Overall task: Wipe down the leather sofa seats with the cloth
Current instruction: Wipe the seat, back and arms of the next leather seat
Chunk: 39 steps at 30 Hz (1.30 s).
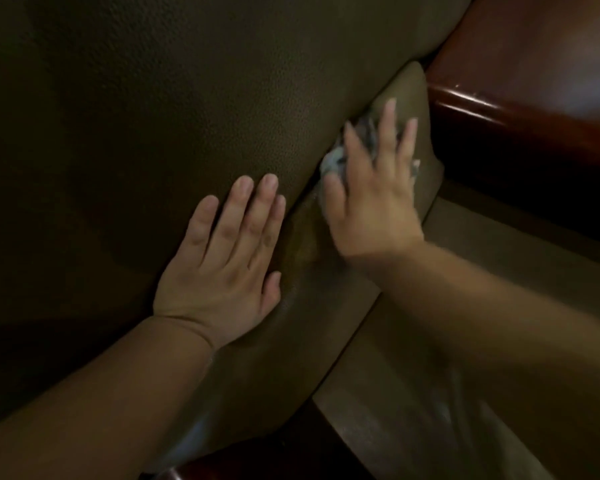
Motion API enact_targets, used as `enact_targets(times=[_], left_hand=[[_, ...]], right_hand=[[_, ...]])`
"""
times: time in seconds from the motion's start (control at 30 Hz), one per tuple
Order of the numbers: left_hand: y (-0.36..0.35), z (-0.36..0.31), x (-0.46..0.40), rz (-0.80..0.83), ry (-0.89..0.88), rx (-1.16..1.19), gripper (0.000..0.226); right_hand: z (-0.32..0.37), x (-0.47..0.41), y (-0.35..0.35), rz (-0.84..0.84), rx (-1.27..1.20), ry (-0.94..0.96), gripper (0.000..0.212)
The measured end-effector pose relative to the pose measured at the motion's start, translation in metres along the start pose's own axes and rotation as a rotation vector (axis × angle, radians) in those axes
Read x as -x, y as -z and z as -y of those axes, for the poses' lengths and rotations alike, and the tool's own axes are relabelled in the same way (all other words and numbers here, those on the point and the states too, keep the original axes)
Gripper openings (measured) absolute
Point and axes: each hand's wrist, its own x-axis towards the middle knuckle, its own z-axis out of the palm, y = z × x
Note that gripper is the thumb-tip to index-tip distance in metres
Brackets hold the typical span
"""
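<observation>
The head view looks down on a dark olive leather seat cushion of the sofa, with a polished wooden armrest at the upper right and a strip of wooden frame along the bottom.

The left hand lies flat on the top of the cushion near its right edge, fingers straight and close together, apparently bracing the cushion or pushing it aside.

The right hand presses a crumpled light cloth against the side face of the cushion, in the gap between cushion and armrest. Its fingers are straight and spread over the cloth, which shows only in patches around them, so it pushes rather than pinches. The right forearm is blurred, which suggests a stroke under way.

A faint damp sheen on the cushion side just below the cloth suggests that stretch is already wiped.

The step in hand looks like cleaning the cushion's side and the crevice by the armrest. The next move likely calls for running the cloth on up toward the back corner of the cushion with steady pressure, then returning to the broad top surface under the left hand
</observation>
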Motion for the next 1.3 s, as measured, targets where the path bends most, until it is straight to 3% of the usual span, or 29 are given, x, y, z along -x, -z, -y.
enact_targets(times=[0.13, 0.23, 0.3, 0.37, 0.5, 0.57, 0.63, 0.7, 0.73, 0.87, 0.9, 1.03, 1.13, 1.23, 1.3], left_hand=[[-0.003, -0.001, 0.000, -0.008, -0.004, 0.002, 0.081], [-0.002, -0.001, 0.001, -0.006, -0.003, -0.019, 0.081], [-0.004, -0.003, 0.001, -0.015, -0.006, -0.029, 0.080], [-0.006, -0.003, 0.000, -0.023, -0.004, -0.029, 0.080], [-0.005, -0.004, 0.000, -0.015, -0.012, -0.053, 0.079], [-0.003, -0.005, 0.000, -0.020, -0.008, -0.073, 0.079], [-0.002, -0.005, -0.001, -0.022, 0.004, -0.076, 0.080], [0.000, -0.003, -0.002, -0.018, 0.015, -0.063, 0.080], [0.001, -0.004, -0.003, -0.009, 0.021, -0.045, 0.080], [0.016, -0.006, -0.002, 0.119, 0.032, -0.096, 0.083], [0.022, -0.007, -0.001, 0.146, 0.035, -0.090, 0.084], [0.043, -0.022, -0.042, 0.111, -0.060, 0.135, 0.089], [0.035, -0.035, -0.090, 0.090, -0.058, 0.146, 0.084], [0.011, -0.047, -0.099, 0.099, -0.006, 0.145, 0.090], [-0.003, -0.053, -0.095, 0.030, -0.005, 0.206, 0.095]], right_hand=[[0.006, 0.013, -0.012, -0.049, -0.100, -0.117, 0.065], [0.011, 0.065, -0.021, 0.108, -0.022, 0.137, 0.069], [-0.008, 0.046, -0.010, 0.126, 0.027, 0.193, 0.070], [-0.021, 0.002, 0.003, 0.039, -0.015, 0.044, 0.070], [-0.026, -0.036, 0.015, -0.074, -0.335, -0.295, 0.062], [-0.011, 0.006, -0.003, -0.052, -0.299, -0.195, 0.064], [0.002, 0.061, -0.021, 0.040, -0.256, 0.022, 0.066], [-0.010, 0.088, -0.031, 0.105, -0.152, 0.196, 0.068], [-0.023, 0.086, -0.031, 0.120, -0.138, 0.194, 0.068], [-0.041, 0.066, -0.033, 0.072, -0.314, -0.370, 0.069], [-0.033, 0.071, -0.036, 0.087, -0.372, -0.408, 0.071], [-0.005, 0.110, -0.041, 0.223, -0.363, -0.053, 0.067], [-0.028, 0.092, -0.026, 0.180, -0.341, 0.132, 0.065], [-0.082, 0.035, -0.008, 0.077, -0.034, 0.326, 0.065], [-0.110, 0.002, 0.000, 0.036, 0.088, 0.342, 0.065]])
